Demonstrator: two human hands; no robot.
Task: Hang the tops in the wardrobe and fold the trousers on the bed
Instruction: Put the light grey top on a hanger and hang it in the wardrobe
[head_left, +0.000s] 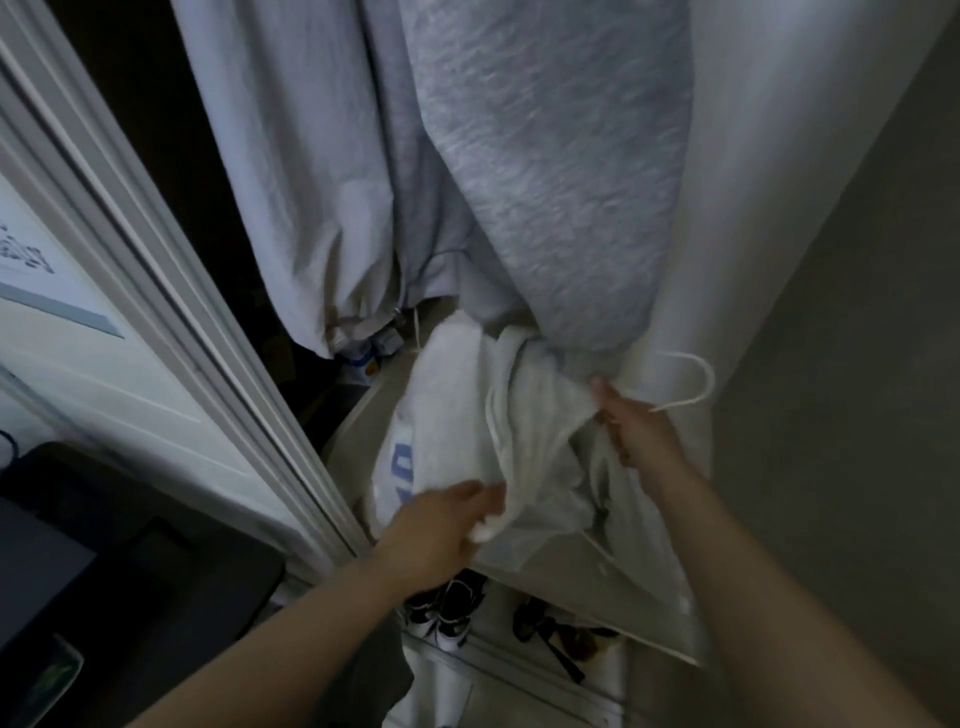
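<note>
Gripping bunched white top (467, 415) with both hands: left hand (441, 525) pinching a lower fold, right hand (631, 421) clutching cloth by white hanger (685, 382). Hanging crumpled, long axis unclear, inside wardrobe (234, 312) below grey garments (545, 182), above shoes (447, 608).

White top (457, 415) with blue lettering; heathered grey garment (545, 156).

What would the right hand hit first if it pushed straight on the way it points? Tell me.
Probably the grey hanging garment: the right hand, gripping the white top by its hanger hook, points up toward that garment's hem just above. Depth is unclear.
</note>
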